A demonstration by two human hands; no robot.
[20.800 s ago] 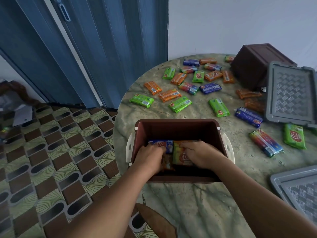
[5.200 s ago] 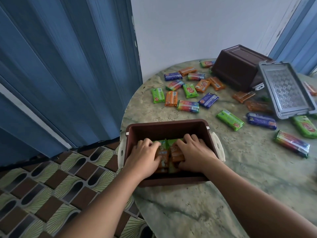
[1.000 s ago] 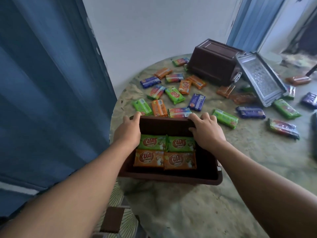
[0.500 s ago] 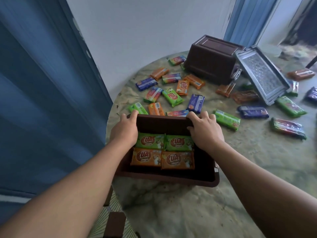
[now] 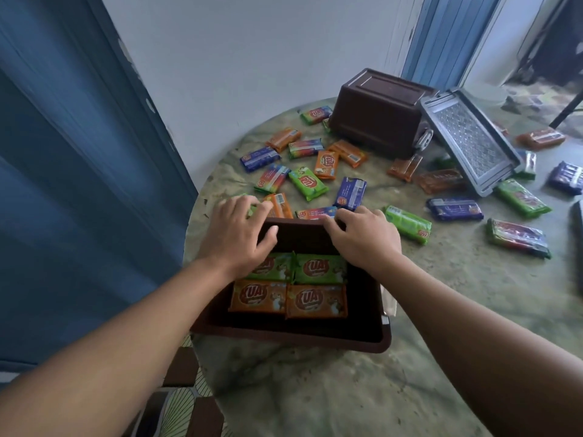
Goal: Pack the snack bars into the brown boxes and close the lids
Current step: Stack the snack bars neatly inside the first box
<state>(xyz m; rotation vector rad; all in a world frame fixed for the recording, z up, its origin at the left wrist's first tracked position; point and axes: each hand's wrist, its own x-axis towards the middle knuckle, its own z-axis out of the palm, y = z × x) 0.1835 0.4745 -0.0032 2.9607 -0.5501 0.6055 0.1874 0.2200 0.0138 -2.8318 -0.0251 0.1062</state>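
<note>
Left hand (image 5: 235, 236) lies over the far left corner of the open brown box (image 5: 290, 337), fingers loosely spread and reaching past the rim toward the loose bars behind it; whether they grip anything cannot be told. Right hand (image 5: 362, 238) rests on the far right part of the rim, fingers curled over the edge and holding it. Neither hand carries a snack bar.

The box stands near the front edge of the marbled green tabletop (image 5: 457, 310), lid off. Inside lie four bars face up: two green bars (image 5: 320, 269) at the far side, two orange bars (image 5: 288, 299) nearer the person, set side by side and touching.

Loose snack bars (image 5: 307, 182) in orange, green, blue and multicolour wrappers lie scattered across the tabletop beyond the box and to its right. A second brown box (image 5: 377, 113) stands upside down at the far side, with a grey lid (image 5: 470, 140) leaning against it, tilted.
</note>
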